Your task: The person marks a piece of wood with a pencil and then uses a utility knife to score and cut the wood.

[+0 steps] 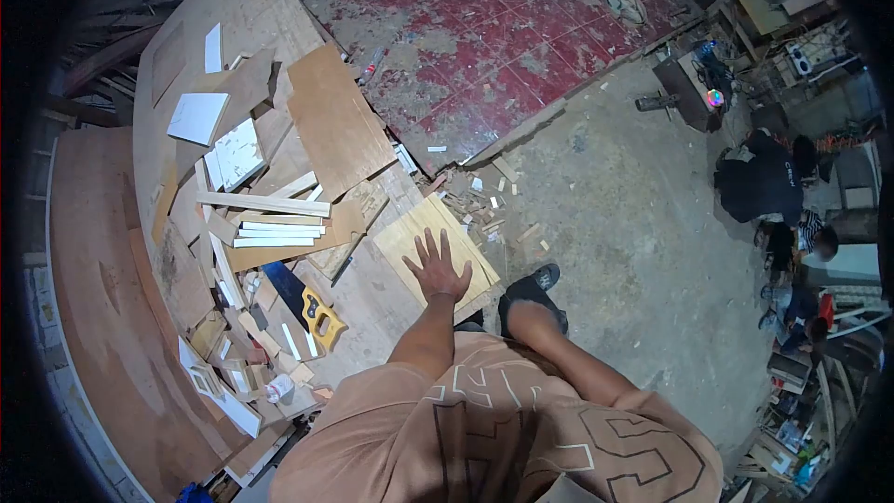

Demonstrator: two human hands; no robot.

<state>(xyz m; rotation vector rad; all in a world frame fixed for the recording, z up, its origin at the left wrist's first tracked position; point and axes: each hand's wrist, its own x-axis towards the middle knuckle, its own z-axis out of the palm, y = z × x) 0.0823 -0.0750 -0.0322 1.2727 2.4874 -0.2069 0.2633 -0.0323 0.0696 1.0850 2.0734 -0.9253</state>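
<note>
My left hand lies palm down with its fingers spread on a pale sheet of plywood at the near edge of the workbench. A second thin piece shows along the sheet's right side. My right forearm reaches forward beside dark cloth near my leg; I cannot make out the fingers of that hand. Left of the plywood lies a handsaw with a yellow handle and dark blue blade. White-edged wood strips are stacked beyond the saw, and a brown plywood panel lies farther up the bench.
White offcuts and wood scraps cover much of the workbench. A curved brown panel stands at left. Small wood pieces litter the concrete floor beside a raised red tiled floor. Other people and clutter are at right.
</note>
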